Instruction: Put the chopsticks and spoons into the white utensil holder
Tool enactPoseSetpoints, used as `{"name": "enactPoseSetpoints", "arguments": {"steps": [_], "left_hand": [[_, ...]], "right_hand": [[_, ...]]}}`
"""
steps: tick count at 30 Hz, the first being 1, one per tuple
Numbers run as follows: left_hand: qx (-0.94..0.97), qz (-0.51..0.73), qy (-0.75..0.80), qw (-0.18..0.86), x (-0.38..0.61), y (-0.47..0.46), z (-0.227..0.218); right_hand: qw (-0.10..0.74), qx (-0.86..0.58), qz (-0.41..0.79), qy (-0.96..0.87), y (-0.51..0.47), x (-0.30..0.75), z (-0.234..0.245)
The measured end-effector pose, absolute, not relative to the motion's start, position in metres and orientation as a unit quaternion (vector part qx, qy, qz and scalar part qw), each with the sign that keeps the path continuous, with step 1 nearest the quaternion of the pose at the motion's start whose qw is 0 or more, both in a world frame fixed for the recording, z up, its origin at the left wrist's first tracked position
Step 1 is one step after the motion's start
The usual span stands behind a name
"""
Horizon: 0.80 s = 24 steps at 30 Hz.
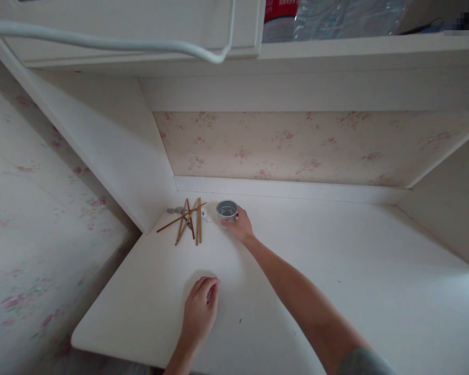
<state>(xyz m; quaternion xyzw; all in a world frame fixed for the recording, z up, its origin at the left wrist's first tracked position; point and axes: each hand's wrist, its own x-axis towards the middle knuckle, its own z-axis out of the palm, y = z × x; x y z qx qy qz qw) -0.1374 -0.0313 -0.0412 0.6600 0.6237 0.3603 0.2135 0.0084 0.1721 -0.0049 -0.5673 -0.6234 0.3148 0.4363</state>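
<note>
My right hand is closed around the side of a small round metal cup with holes in its bottom. The cup is upright toward the back of the white desk; whether it touches the surface I cannot tell. Just left of it lie several brown wooden chopsticks, crossed over one another. Metal spoons are partly covered by these sticks, and a small white object with a blue mark is beside them. My left hand rests nearer the front, fingers curled together with nothing visible in them.
Overhead is a white cabinet with a pale tube or cable across its front. An open shelf holds plastic-wrapped things. White side panels and a floral back wall enclose the desk. Small dark specks dot the desk.
</note>
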Motion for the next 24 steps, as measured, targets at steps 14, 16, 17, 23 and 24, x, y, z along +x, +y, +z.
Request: {"name": "enactPoseSetpoints", "arguments": {"steps": [14,16,17,23,24], "left_hand": [[0.68,0.343,0.615,0.204,-0.135,-0.031,-0.039],[0.676,0.343,0.617,0.213,-0.134,-0.029,-0.04],[0.672,0.343,0.618,0.22,-0.133,-0.028,-0.04],[0.629,0.332,0.619,0.333,-0.104,-0.013,-0.026],[0.628,0.33,0.612,0.349,-0.096,-0.01,-0.023]], "right_hand": [[0.402,-0.591,0.349,-0.606,0.158,0.013,-0.026],[0.405,-0.58,0.37,-0.602,0.134,0.026,-0.03],[0.406,-0.573,0.379,-0.602,0.12,0.034,-0.031],[0.409,-0.551,0.406,-0.604,0.024,0.08,-0.039],[0.413,-0.554,0.403,-0.6,0.01,0.085,-0.04]]}}
